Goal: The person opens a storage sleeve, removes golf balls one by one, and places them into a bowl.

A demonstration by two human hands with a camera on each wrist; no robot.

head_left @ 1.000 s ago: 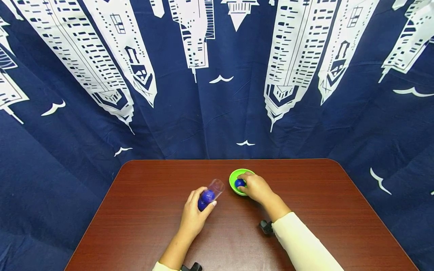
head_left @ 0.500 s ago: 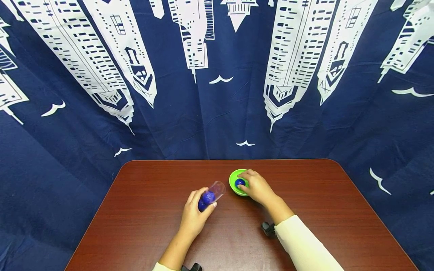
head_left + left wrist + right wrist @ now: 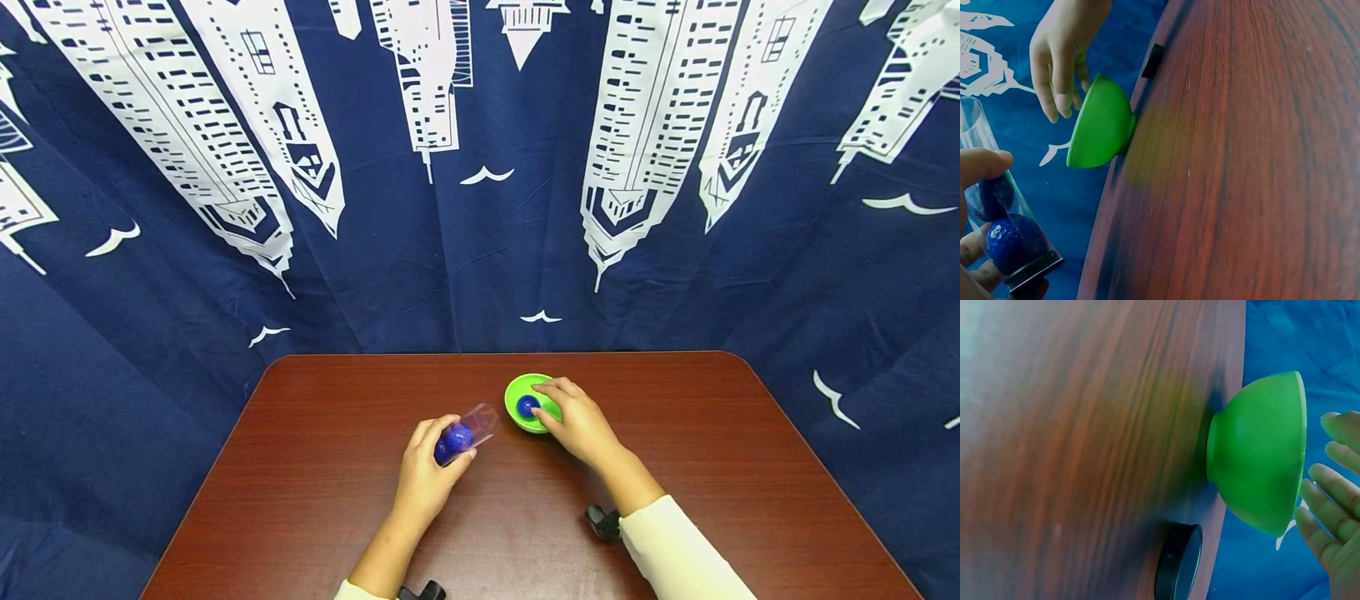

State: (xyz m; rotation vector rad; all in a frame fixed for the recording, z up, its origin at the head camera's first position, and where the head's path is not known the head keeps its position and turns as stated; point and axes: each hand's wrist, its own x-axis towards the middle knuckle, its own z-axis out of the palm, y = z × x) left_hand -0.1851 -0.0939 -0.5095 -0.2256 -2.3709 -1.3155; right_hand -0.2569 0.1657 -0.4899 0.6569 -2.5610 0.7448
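In the head view, the left hand (image 3: pixel 426 475) grips a clear tube (image 3: pixel 486 421) holding two blue balls (image 3: pixel 459 437); the tube leans, its mouth pointing away from the left hand and towards the green bowl (image 3: pixel 525 383), which stands under the fingers of the right hand (image 3: pixel 585 425). A third blue ball (image 3: pixel 527 406) lies in that bowl beside the right thumb's tip; whether they touch, I cannot tell. The right hand is relaxed, its fingers parted. Both hands are above the brown table (image 3: pixel 315 467), and beyond them hangs a blue cloth (image 3: pixel 480 250) with white buildings. In the left wrist view, the left thumb and fingers lie around the tube, with a black end piece (image 3: pixel 1034 273) just beside the lower fingers; the right hand's fingers hang at the bowl's mouth. In the right wrist view, the right hand's loosely extended fingers hold nothing near the bowl's rim, and a round black piece (image 3: pixel 1179 562) rests on the table near the bowl.
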